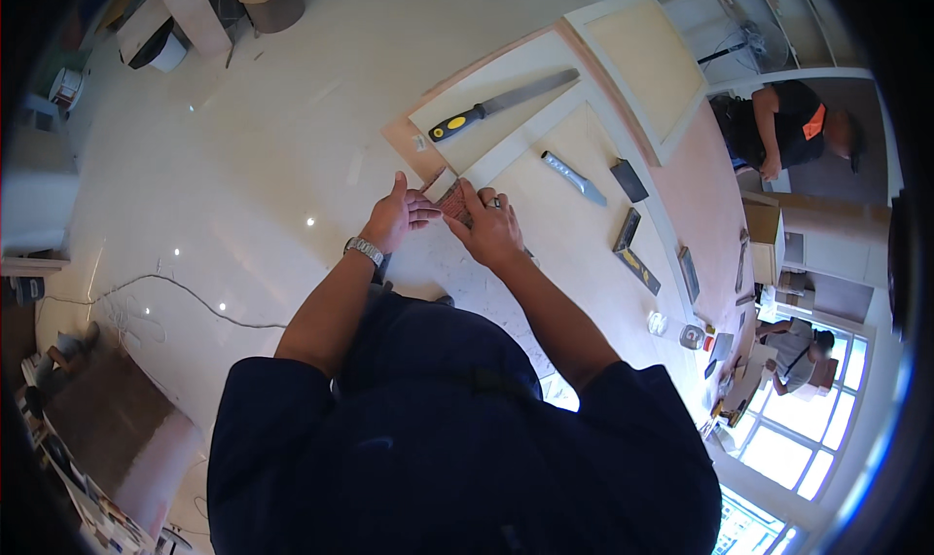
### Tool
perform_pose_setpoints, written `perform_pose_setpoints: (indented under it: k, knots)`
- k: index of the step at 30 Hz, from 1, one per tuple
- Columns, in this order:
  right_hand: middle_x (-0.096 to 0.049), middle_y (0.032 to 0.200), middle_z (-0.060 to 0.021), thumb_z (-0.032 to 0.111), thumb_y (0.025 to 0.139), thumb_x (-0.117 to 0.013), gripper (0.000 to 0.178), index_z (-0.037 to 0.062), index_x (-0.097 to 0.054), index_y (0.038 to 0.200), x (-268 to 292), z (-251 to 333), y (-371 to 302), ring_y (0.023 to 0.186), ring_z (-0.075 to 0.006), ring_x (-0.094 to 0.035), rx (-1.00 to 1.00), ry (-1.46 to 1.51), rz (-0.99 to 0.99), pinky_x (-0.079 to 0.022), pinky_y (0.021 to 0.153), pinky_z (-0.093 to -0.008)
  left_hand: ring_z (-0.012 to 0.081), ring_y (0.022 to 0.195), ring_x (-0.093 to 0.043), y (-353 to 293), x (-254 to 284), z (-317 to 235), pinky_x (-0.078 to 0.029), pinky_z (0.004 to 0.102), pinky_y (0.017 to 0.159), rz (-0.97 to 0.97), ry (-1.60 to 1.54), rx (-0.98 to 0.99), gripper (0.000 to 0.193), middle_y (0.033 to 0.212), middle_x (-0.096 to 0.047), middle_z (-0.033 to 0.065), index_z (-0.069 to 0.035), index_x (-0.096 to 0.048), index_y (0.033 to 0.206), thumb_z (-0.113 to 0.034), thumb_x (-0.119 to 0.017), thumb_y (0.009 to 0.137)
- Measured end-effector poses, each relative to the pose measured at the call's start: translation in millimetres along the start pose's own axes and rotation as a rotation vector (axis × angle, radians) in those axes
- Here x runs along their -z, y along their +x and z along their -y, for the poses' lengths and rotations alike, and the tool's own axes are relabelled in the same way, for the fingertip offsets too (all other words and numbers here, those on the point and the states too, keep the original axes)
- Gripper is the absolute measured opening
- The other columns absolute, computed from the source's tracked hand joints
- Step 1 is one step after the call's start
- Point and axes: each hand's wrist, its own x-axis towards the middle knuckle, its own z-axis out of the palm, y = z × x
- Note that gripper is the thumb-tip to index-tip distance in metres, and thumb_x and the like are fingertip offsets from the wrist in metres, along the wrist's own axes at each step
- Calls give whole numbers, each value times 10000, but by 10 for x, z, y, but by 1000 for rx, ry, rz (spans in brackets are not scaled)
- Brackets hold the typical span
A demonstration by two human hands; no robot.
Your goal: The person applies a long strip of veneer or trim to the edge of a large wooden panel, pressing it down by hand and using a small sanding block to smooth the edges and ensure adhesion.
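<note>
Over the near left corner of the workbench, my right hand (pixel 493 226), with a ring on one finger, presses its fingers onto a reddish, rough-textured piece (pixel 453 205). It looks like a folded abrasive sheet, but its kind is not certain. The piece lies against the end of a pale framed panel (pixel 525 151). Just left of it is my left hand (pixel 392 214), a metal watch on its wrist. Its thumb points up and its fingers stretch toward the piece, with nothing seen in its grasp.
A handsaw (pixel 506 105) lies beyond my hands. On the panel rest a silver-blue hand tool (pixel 574 178), a dark block (pixel 628 179) and a black-and-yellow square (pixel 636 251). Another framed panel (pixel 637 64) lies farther off. Two people (pixel 798 127) are to the right; a cable (pixel 185 285) crosses the floor.
</note>
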Motion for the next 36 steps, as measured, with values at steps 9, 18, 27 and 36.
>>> perform_pose_setpoints:
  k: [9,18,27,36]
  knots:
    - [-515,1251,-205,456,867,-644,726,106,-390,1450,-348,-997,-1392,1123,-426,-496,-107,61,-49,-404,1016,-492,225,1085,-598,-52,-103,-54,-424,380,945,-70,178,-41,873,1180,-607,126,22,-514,1317,-719,-244,944]
    - [-520,1311,-208,485,895,-583,683,170,-360,1459,-53,-76,-91,1235,-418,-469,16,39,-156,-374,1042,-496,246,1155,-572,-93,-152,27,-396,403,980,-99,109,-7,925,1229,-611,142,10,-521,1324,-750,-174,926]
    - [-473,1365,-220,481,869,-620,704,148,-383,1441,-362,-955,-1406,1272,-450,-428,-134,85,-28,-360,1058,-509,221,1081,-583,-71,-124,36,-418,387,940,-131,164,-66,911,1217,-601,113,-16,-500,1350,-758,-196,918]
    - [-488,1333,-202,497,896,-583,639,106,-406,1369,-83,-167,-440,1270,-400,-437,-38,43,-24,-389,1022,-488,194,1041,-609,-93,-89,48,-428,374,930,-85,229,-16,876,1168,-639,91,-30,-522,1336,-739,-201,933]
